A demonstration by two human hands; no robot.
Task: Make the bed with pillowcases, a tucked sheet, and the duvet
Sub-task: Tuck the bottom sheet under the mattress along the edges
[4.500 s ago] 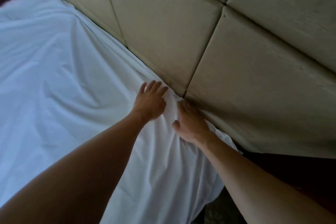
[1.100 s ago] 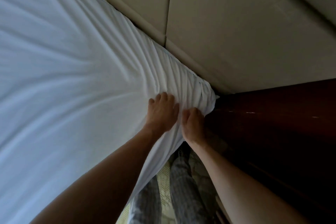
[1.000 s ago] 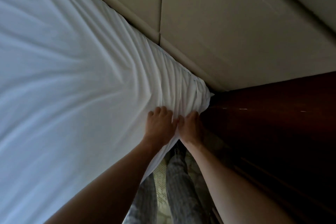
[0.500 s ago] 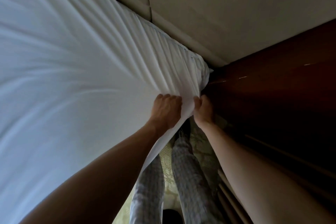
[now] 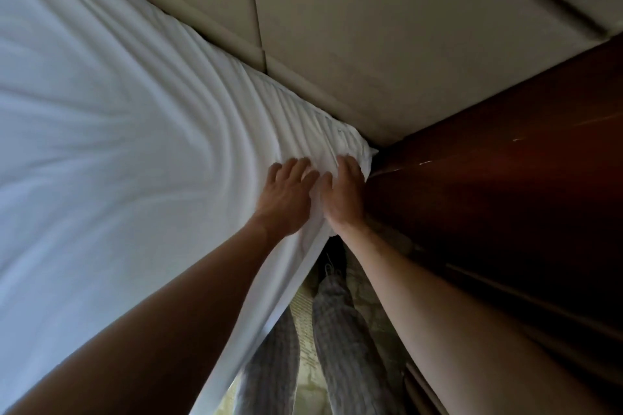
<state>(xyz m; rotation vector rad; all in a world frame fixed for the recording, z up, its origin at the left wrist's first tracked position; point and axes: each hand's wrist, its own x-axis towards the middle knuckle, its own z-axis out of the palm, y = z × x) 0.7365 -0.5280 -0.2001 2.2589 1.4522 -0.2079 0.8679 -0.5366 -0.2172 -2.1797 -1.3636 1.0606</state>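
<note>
Two hands lie side by side above the checked trousers: left hand and right hand, fingers spread, press flat on the sheet and grip nothing. Its bunched corner sits at one o'clock off the right hand, the nearer one, folds running toward ten o'clock along the headboard. Half a second ago both fists clenched the cloth.

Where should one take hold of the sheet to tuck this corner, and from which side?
Probably the loose edge of the sheet, hanging below the gathered corner. Come from the bedside, from below: there the cloth hangs free, while the headboard and the dark wood close off the other sides.
</note>
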